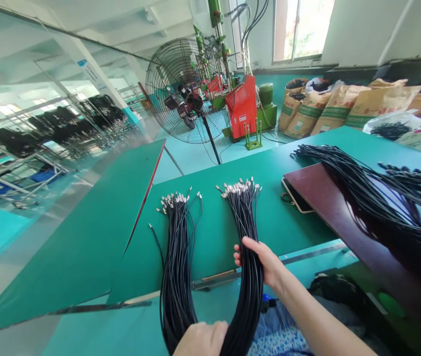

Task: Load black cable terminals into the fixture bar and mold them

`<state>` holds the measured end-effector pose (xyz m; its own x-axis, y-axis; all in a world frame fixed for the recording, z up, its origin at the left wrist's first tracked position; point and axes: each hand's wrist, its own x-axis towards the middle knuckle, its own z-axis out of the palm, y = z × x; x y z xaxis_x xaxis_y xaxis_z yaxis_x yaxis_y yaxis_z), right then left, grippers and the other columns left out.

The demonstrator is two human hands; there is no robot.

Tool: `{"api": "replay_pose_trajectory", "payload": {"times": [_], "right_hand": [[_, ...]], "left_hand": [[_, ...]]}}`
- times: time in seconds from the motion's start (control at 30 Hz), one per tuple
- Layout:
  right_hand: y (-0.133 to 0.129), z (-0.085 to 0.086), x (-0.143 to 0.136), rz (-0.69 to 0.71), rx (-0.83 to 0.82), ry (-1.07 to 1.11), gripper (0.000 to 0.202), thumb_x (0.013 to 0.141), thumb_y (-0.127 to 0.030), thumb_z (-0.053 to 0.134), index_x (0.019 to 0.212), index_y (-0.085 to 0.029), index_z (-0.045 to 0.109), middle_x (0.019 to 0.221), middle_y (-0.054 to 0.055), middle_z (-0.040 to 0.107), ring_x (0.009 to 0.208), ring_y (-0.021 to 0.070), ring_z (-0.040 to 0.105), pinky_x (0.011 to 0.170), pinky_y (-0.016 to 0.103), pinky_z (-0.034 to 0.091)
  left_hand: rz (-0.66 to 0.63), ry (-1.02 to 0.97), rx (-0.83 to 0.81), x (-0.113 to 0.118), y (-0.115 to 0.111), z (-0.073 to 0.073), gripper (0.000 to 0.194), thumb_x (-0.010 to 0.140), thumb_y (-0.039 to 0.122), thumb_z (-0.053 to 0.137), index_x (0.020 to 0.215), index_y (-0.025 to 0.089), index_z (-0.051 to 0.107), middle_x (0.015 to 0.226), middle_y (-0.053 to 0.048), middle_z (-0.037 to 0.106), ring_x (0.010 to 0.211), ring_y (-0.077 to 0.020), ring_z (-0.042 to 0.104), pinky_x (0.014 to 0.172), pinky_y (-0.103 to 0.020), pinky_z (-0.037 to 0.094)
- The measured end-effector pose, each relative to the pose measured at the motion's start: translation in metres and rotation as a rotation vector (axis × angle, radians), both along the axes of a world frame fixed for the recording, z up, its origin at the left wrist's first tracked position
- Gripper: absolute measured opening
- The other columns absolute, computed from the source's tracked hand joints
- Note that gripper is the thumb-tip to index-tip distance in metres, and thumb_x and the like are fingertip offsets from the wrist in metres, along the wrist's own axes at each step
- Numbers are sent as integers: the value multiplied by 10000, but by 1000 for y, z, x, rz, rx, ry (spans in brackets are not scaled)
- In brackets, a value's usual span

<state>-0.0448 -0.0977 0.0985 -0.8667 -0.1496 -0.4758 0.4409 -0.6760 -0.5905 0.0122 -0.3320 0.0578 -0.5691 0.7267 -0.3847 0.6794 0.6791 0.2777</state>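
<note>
A thick bundle of black cables [178, 262] bends in a U below the front edge of the green table [206, 178]. Both of its ends lie on the tabletop, side by side, with silver connectors fanned out at the tips. My right hand [257, 257] is wrapped round the right arm of the bundle near the table edge. At the bottom of the view my left hand [201, 338] is closed at the bend; its fingertips are hidden beneath the cables.
More black cables [366, 193] lie on a dark red board [317, 193] at the right, above a phone-like object [297, 198]. A large fan [191, 94] and red machine [242, 109] stand behind the table. Sacks [340, 109] line the wall. Another green panel [84, 232] is left.
</note>
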Motion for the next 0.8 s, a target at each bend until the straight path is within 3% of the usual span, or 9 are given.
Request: {"api": "replay_pose_trajectory", "payload": {"times": [0.07,0.13,0.2,0.3,0.37,0.43,0.57,0.7,0.8], "right_hand": [[4,0,-6,40,178,3,161,652,-224,627,729,-171,496,492,-5,585,446,134,547,450,246,439],[6,3,-3,31,262,75,188,612,-135,589,718,-194,446,434,-38,549,392,129,502,390,227,380],[5,10,7,12,371,193,193,607,-125,556,748,-193,443,439,-54,546,396,124,498,397,221,375],[3,23,26,4,493,398,237,616,-126,518,838,-182,458,491,-81,537,423,105,497,435,217,392],[3,29,37,20,515,483,261,618,-116,497,867,-184,453,530,-88,529,446,97,494,456,216,400],[6,29,44,26,532,520,259,601,-106,484,844,-188,449,542,-89,517,454,92,487,461,213,398],[13,11,50,-61,565,491,206,565,-140,488,753,-201,430,500,-88,463,418,96,464,420,213,366],[12,-27,55,-247,761,413,330,568,-213,554,890,-209,480,506,-72,439,450,121,448,446,235,364],[12,-56,62,-237,889,242,451,569,-290,638,1003,-236,529,580,-12,526,580,197,545,557,279,428]], "left_hand": [[7,-203,77,-11,4,4,338,788,433,495,999,175,556,859,-110,640,730,-229,610,635,-286,435],[35,-553,274,-35,17,21,527,711,518,588,1126,202,513,1016,-109,612,853,-239,600,713,-306,454],[160,-910,584,-69,41,45,756,633,591,642,1253,222,418,1131,-122,561,932,-249,588,767,-339,459],[369,-1125,1087,-119,92,77,740,661,632,596,1248,208,442,1210,-141,521,1026,-265,560,848,-384,433],[318,-1238,1233,-142,129,95,722,644,660,588,1176,177,527,1270,-151,488,1126,-305,496,899,-417,407],[150,-1343,1290,-150,161,112,761,601,677,607,1157,160,558,1336,-154,432,1186,-345,436,920,-447,395],[45,-1321,1318,-134,197,138,670,610,570,661,1109,128,591,1280,-181,489,950,-286,599,734,-345,483],[246,-1077,1291,-111,209,150,583,573,363,756,1075,142,559,1101,-157,606,776,-225,639,652,-305,481],[394,-878,1245,-99,214,152,505,536,302,779,959,141,554,858,-75,655,649,-178,625,604,-281,466]]}}
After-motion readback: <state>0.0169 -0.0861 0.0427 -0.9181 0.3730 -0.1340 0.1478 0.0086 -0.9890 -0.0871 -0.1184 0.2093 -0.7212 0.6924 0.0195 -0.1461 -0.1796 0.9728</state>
